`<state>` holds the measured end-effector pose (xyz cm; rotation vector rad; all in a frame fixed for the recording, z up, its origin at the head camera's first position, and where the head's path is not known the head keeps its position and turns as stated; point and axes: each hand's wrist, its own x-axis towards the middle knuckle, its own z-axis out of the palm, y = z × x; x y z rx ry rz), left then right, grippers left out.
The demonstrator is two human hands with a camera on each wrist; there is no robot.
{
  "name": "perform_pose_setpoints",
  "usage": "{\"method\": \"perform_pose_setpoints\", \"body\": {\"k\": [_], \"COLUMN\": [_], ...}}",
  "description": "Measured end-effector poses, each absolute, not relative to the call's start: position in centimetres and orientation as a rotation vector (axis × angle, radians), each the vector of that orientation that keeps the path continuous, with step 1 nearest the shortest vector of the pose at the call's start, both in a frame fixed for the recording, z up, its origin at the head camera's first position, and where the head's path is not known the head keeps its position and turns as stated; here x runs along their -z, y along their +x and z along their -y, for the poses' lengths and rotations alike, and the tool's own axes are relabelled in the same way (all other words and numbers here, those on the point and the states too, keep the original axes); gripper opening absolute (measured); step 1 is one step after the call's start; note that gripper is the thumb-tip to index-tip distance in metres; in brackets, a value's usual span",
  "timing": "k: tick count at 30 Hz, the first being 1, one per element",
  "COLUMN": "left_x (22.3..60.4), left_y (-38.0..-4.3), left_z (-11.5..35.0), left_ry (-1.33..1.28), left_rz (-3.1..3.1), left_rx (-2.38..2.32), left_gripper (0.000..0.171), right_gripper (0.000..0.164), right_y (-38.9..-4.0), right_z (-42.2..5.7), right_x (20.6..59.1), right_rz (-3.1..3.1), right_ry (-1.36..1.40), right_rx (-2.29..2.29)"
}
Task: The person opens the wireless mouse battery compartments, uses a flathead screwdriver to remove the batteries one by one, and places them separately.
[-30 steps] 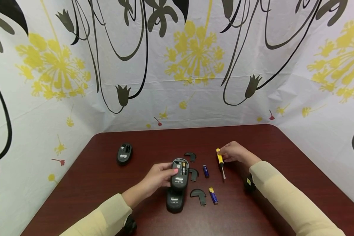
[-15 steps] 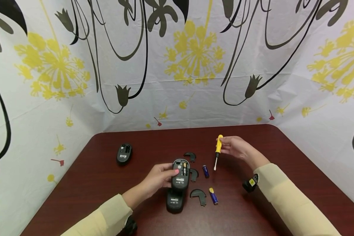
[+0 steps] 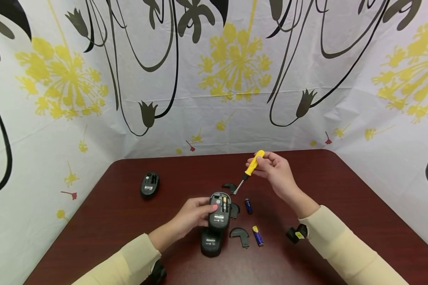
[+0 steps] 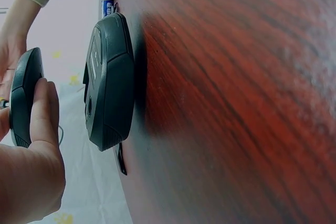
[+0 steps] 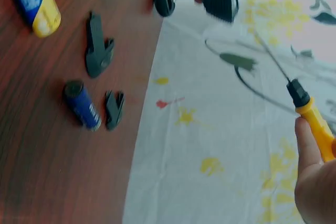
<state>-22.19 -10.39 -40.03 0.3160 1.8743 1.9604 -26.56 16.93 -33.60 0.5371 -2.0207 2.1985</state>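
Observation:
My left hand (image 3: 185, 217) grips a black computer mouse (image 3: 219, 221) with its underside up. One battery shows in its uncovered battery bay. In the left wrist view the held mouse (image 4: 21, 98) is clear of the table. My right hand (image 3: 279, 176) holds a yellow-handled screwdriver (image 3: 253, 164) by the handle, its tip angled down toward the mouse's far end but apart from it. A second upturned mouse (image 3: 211, 243) lies just below the held one, partly hidden by it. Right of them lie a dark battery cover (image 3: 240, 236) and a blue battery (image 3: 258, 236).
Two more battery covers, one far (image 3: 230, 187) and one middle (image 3: 235, 211), lie beyond. Another blue battery (image 3: 248, 206) is beside them. A third upturned mouse (image 3: 150, 186) sits at the back left of the brown table (image 3: 121, 229). Patterned white cloth (image 3: 207, 114) surrounds the table.
My right hand has lifted the screwdriver off the table and carried it left, turning its tip toward the held mouse. My left hand has barely moved.

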Motion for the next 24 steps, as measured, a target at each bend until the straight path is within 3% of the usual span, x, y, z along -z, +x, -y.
{"method": "perform_pose_setpoints", "body": {"k": [11, 24], "left_x": [40.0, 40.0], "left_y": [-22.2, -22.2], "left_z": [10.3, 10.2], "left_ry": [0.314, 0.299], "left_rz": [-1.888, -1.901], "left_rx": [-1.943, -1.933], "left_gripper": [0.052, 0.052], "right_gripper": [0.020, 0.023], "right_y": [-24.0, -23.0], "right_z": [-13.9, -12.7], "right_x": [34.0, 34.2], "right_rz": [1.900, 1.923], "right_ry": [0.903, 1.052], "right_rx": [-1.852, -1.435]}}
